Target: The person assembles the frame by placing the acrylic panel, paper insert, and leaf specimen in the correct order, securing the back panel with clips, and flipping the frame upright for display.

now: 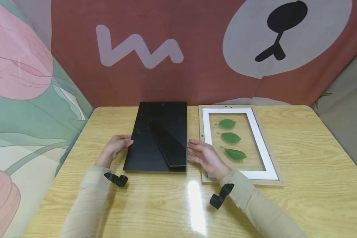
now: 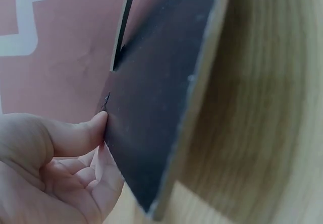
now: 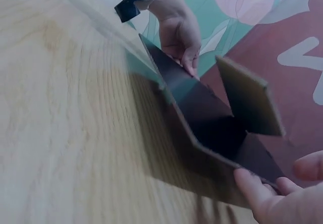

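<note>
A black photo-frame backing board (image 1: 139, 148) with a fold-out easel leg (image 1: 166, 142) is held just above the table, leg side up. My left hand (image 1: 116, 147) pinches its left edge, and in the left wrist view the thumb (image 2: 83, 135) lies on the black face with curled fingers below. At the right edge my right hand (image 1: 206, 157) touches the board with extended fingers, its thumb apart from the board in the right wrist view. To the right lies a light wooden picture frame (image 1: 275, 165) with a white mat (image 1: 206, 127) and three green leaves (image 1: 230, 137) inside.
The wood-grain table (image 1: 303, 148) extends on both sides of the board and frame. Behind it hangs a reddish-brown cloth (image 1: 196, 79) with printed shapes, close to the board's far edge. Small black wrist cameras (image 1: 218, 200) jut from both sleeves.
</note>
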Tool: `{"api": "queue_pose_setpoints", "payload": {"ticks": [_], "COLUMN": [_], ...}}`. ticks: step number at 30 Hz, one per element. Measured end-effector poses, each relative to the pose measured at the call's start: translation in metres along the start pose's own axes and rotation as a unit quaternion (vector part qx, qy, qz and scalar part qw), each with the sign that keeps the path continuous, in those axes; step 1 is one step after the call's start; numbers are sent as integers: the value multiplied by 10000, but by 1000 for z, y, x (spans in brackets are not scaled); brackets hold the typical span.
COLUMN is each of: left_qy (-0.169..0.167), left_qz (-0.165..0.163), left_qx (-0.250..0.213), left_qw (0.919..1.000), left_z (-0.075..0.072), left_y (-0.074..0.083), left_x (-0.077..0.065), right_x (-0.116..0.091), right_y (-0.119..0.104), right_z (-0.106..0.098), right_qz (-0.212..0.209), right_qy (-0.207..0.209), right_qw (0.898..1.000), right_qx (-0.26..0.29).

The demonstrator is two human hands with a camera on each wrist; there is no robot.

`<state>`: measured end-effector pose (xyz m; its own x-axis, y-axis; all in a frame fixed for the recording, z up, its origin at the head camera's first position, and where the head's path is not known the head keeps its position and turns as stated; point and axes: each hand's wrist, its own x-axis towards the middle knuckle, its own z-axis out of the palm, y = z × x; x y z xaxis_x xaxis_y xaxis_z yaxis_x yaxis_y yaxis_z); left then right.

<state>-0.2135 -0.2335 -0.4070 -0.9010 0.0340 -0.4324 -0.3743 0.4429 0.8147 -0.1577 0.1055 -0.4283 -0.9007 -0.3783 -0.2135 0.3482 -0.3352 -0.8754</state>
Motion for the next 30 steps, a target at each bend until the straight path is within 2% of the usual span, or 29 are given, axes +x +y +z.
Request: {"api": "queue_pose_setpoints", "payload": {"ticks": [4,5,8,13,17,23,30], "left_qy": [6,4,8,-14,-96,-141,-285], "left_qz": [142,161,188,279,441,578,542], "left_qx": [-66,-80,-96,-116,-312,-880,-1388], "left_qw": [9999,9998,9998,9995,9985,9943,9884], "left_z": [0,0,2,8,15,32,53], "left_y": [5,7,11,19,26,40,50], "left_x": [-4,-5,-8,-13,-16,-22,-26], "right_x": [-1,-7,-9,-12,-17,-31,-48], "right_y": [-5,-14,-21,-29,-37,-53,-69], "right_z": [0,9,11,5,-1,-13,-34], "right_qz": [-119,15,152,101,40,-75,-197], "right_qy": [144,359,586,808,1022,1208,1000], "right_qw": [9990,9969,9928,9866,9804,9764,9786], "right_qx": [-395,-705,-1039,-1412,-1686,-1789,-1785]}}
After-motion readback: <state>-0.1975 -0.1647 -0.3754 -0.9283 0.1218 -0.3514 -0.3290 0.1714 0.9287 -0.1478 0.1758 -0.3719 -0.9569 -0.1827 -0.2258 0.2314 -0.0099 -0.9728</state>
